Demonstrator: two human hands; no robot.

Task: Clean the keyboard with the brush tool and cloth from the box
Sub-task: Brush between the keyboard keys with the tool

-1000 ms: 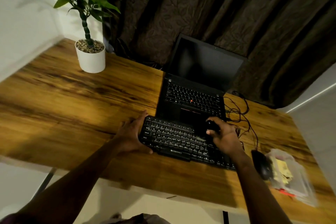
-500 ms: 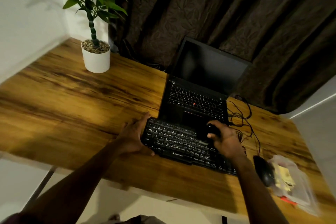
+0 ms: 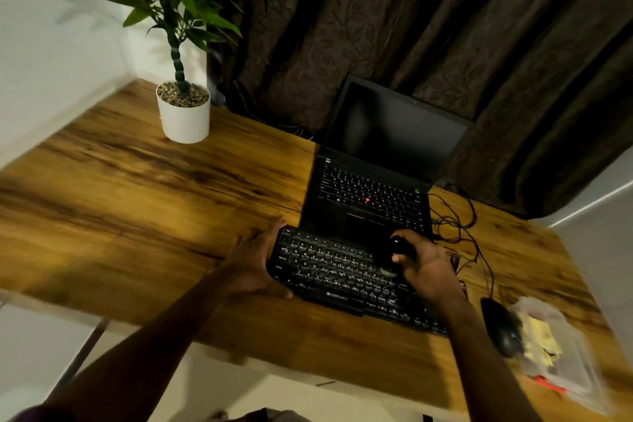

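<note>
Here the keyboard (image 3: 335, 271) is set on the table (image 3: 137, 216) before the laptop (image 3: 373, 195). Its left end is clasped by the left hand (image 3: 251, 260), and the brush tool (image 3: 397, 250) is gripped by the right hand (image 3: 428, 267) over its right keys. Since a second ago, both holds are seen unchanged.

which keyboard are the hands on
The separate keyboard in front of the laptop: left hand holds its end, right hand holds a brush on it.
</note>
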